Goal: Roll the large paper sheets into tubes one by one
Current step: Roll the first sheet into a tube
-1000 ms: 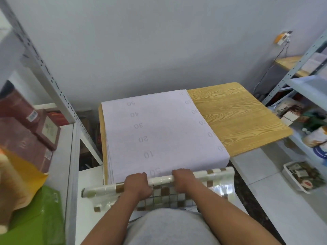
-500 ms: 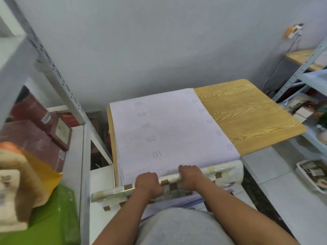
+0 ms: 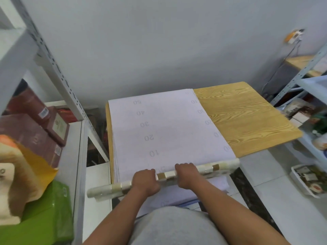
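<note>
A stack of large pale sheets [image 3: 168, 128], backs up with grey printed numbers, lies on the left part of a wooden table [image 3: 247, 117]. The top sheet's near end is wound into a tube [image 3: 208, 169] with a cream and brown mosaic-tile print. The tube lies across the stack's near edge and sticks out past it on both sides. My left hand [image 3: 145, 181] and my right hand [image 3: 187, 175] grip the tube side by side near its middle. Loose sheet ends [image 3: 177, 195] hang off the table edge under my arms.
A white metal shelf rack [image 3: 77, 156] stands close on the left with brown boxes [image 3: 35, 131], a green box [image 3: 44, 218] and a yellow bag [image 3: 33, 168]. Another rack [image 3: 311, 82] with packages is on the right. A tray [image 3: 307, 181] lies on the tiled floor.
The tube has rolled away from me onto the stack's near edge and grown tighter. The mosaic flap that hung toward me is wound in. Both hands moved forward with it.
</note>
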